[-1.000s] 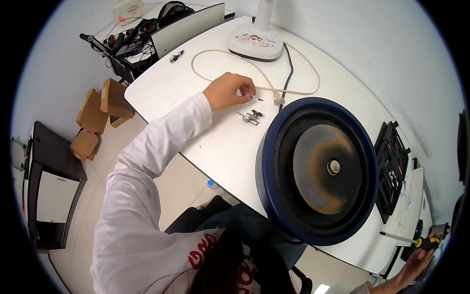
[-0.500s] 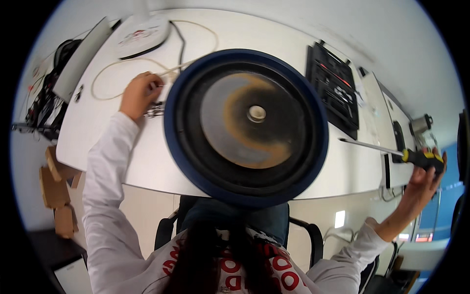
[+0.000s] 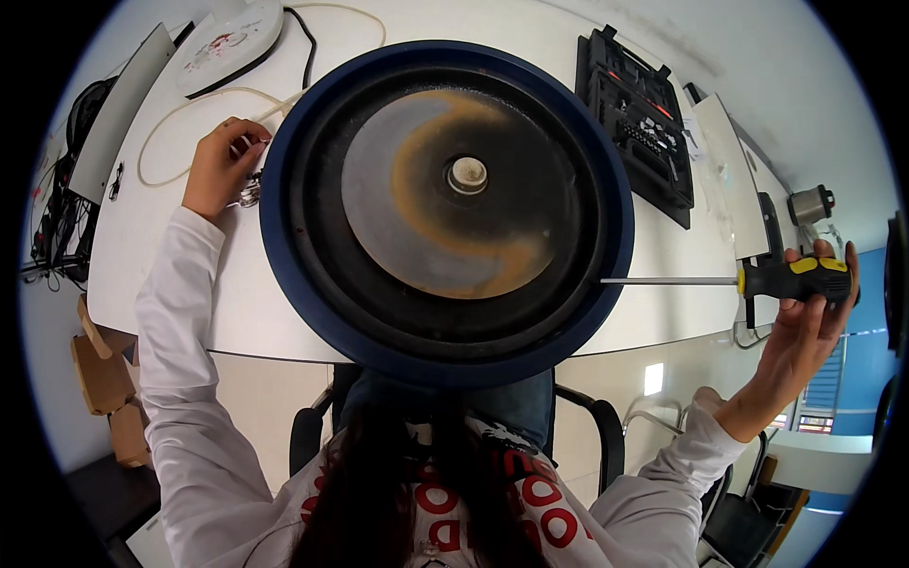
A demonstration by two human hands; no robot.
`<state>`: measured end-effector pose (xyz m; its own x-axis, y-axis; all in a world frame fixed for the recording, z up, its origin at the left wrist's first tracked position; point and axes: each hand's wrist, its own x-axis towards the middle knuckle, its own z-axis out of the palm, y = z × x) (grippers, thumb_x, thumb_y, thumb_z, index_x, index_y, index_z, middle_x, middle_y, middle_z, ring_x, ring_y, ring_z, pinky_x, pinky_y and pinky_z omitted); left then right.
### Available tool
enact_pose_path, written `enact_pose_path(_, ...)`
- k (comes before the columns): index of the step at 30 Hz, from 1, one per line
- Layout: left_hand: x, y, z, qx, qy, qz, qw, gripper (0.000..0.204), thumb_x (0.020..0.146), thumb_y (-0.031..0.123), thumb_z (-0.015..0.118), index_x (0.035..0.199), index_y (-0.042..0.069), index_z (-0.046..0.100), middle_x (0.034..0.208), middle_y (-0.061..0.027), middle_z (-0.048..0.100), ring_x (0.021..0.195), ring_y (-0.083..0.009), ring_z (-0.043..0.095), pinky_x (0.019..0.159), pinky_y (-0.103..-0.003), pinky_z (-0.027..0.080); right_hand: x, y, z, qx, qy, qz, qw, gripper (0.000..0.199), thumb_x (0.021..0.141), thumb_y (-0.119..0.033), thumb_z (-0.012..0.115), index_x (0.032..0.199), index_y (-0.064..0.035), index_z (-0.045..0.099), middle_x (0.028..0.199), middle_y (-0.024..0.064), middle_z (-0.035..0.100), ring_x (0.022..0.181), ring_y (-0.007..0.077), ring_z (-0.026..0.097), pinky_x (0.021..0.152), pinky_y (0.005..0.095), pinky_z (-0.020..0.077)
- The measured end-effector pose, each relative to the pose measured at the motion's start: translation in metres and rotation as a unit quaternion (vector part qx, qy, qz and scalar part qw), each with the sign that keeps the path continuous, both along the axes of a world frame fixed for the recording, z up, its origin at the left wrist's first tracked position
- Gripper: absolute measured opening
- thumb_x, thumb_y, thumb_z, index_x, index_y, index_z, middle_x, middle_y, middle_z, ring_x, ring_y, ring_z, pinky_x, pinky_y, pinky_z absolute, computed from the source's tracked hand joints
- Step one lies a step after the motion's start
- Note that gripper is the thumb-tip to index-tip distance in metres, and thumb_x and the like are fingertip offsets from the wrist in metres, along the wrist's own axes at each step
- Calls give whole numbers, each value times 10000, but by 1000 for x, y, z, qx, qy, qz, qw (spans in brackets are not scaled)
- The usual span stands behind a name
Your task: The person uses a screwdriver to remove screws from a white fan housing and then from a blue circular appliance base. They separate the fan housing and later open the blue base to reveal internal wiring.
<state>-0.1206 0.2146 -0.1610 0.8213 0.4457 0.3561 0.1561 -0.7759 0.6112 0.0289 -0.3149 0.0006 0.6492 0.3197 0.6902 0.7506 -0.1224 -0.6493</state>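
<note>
Raised right hand (image 3: 800,331) fingers grip screwdriver (image 3: 757,279); left hand (image 3: 216,170) pinches small metal part (image 3: 249,194).

A repair workbench — white table (image 3: 237,312), open black bit set (image 3: 636,118), screwdriver (image 3: 748,280), loose cables (image 3: 170,133).

A black-and-yellow-handled screwdriver (image 3: 757,279) lies level in the right hand's fingers (image 3: 822,254), its thin steel shaft pointing away from them to the blue rim of the round speaker (image 3: 445,204). Small metal parts (image 3: 248,194) sit just under the left hand's fingers (image 3: 248,142), beside that rim
</note>
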Motion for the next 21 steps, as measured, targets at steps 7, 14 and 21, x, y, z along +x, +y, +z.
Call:
enact_pose_path(7,0,1,0,13,0,-5,1000,115,777,0,621,884,37,636,784,-36,563,646,-121,496,598,-244,419,3,-2,5,-12,-7,13,1000,651,856,-231,633,1382,-69,285,1223,183,504,1006,328,618,826,355,546)
enact_pose_path(14,1,-2,2,14,0,-3,1000,116,779,4,619,889,35,633,788,-41,565,652,-127,499,604,-248,419,-5,13,25,-120,-75,-6,990,627,850,-271,622,1329,-17,306,1154,170,515,925,271,627,807,342,533)
enact_pose_path(21,-1,-3,5,5,10,-17,1000,114,781,2,620,893,23,624,802,-48,563,668,-133,494,615,-251,416,-12,37,50,-247,-76,34,965,439,926,-215,516,1315,-55,390,1207,159,476,1052,281,567,947,425,453)
